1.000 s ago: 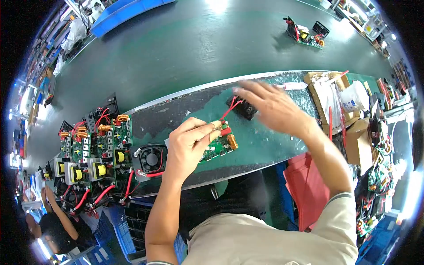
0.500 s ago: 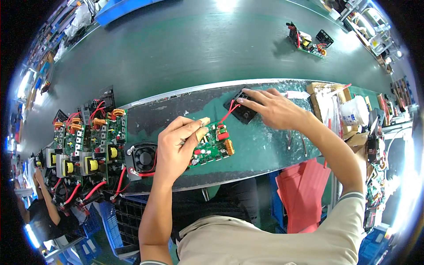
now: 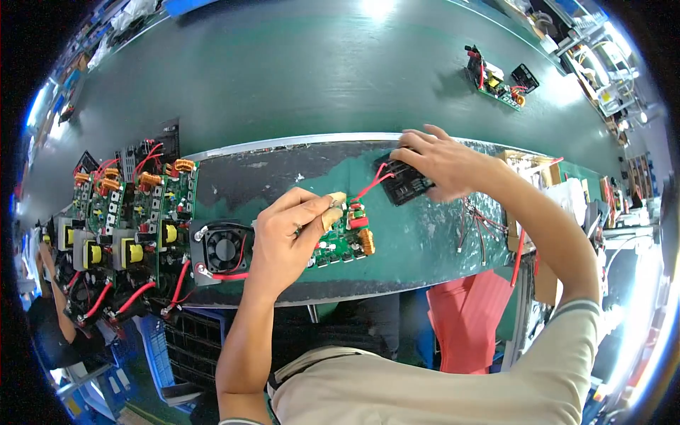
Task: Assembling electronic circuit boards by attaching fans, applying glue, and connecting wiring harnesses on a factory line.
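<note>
My left hand is closed in a pinch above a green circuit board, with yellowish covers on its fingertips. What it pinches is mostly hidden; a small metallic glint shows there. The board carries a copper coil and red parts. Two red wires run from its far edge to a black slotted panel. Over the panel's right side is my right hand, fingers apart and slightly blurred; whether they touch it is unclear. Left of my left wrist stands a black fan on a metal plate.
Several similar board assemblies with yellow transformers stand at the left. Loose dark wires lie on the right of the bench. Beyond its edge, another assembly rests on a green surface. Red sheets hang below the front edge.
The black panel has shifted right and turned a little. My right hand has moved right with its fingers lifted more, while my left hand stays over the board.
</note>
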A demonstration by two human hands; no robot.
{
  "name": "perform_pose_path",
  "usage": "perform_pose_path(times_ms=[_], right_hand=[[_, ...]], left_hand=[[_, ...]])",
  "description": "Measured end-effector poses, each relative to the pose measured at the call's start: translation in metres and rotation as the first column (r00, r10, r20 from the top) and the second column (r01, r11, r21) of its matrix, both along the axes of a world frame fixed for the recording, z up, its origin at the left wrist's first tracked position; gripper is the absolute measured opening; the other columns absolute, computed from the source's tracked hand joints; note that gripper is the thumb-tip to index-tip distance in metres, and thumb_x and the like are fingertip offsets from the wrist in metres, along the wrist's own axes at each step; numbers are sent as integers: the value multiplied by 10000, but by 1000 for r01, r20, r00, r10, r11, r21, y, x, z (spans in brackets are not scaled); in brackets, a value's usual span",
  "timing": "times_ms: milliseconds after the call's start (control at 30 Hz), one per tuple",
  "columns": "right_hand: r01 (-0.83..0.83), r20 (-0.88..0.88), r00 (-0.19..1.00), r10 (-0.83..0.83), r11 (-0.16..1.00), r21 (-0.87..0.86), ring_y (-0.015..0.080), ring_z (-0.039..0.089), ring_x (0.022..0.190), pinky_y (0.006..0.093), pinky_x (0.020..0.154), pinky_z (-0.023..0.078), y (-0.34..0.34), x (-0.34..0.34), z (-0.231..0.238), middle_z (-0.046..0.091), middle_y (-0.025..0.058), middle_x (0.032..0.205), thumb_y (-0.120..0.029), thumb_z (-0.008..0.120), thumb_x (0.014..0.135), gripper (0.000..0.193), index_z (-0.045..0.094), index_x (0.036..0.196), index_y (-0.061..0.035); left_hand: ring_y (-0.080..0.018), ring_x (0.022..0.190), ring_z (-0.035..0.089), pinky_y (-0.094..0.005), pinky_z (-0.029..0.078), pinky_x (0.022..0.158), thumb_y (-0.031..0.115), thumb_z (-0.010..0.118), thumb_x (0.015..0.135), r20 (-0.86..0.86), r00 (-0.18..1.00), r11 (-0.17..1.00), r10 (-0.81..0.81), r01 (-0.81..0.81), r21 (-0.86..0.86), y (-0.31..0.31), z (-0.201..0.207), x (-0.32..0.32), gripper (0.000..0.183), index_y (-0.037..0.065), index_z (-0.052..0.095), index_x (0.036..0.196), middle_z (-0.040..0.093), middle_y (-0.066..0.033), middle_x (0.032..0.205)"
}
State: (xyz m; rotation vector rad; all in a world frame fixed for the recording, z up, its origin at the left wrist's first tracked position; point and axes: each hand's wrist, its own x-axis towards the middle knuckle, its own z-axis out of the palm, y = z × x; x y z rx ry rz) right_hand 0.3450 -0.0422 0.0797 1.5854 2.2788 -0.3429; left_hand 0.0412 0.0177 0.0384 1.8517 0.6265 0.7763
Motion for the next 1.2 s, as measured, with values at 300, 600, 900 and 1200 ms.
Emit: perform_pose_path(times_ms=[300,600,900,1200], right_hand=[[117,-255,960,-119,993,-21,351,509,1214,423,1017,465,-35,-28,74,515,157,1309,-157,726,676,742,520,1385,-78],[613,-558,423,-714,679,-404,105,607,735,256,604,494,-30,6,42,660,46,961,-299,603,975,352,643,1215,-44],[472,-555,-785,-276,313,-824,178,695,830,259,623,564,-70,-60,4,669,171,1126,-95,541,974,450,437,1398,16],[975,-725,-102,-681,77,-210,134,646,736,250,612,475,-97,-66,-30,697,102,817,-293,706,909,375,661,1089,33]], left_hand=[[-101,635,558,-251,429,568,-8,654,901,82,995,997,-49,54,-53,3,-1,2,242,26,725,1130,622,-63,815],[-86,626,495,-267,392,553,64,690,907,100,995,985,-21,37,-169,1,-1,1,228,31,727,1130,604,-45,791],[-67,761,589,-225,486,697,99,735,888,19,999,965,-37,41,-259,0,-2,4,314,39,687,1193,691,-40,889],[-90,696,569,-242,444,616,43,736,859,-55,997,985,-47,56,165,-8,3,31,217,26,735,1075,649,-46,860]])
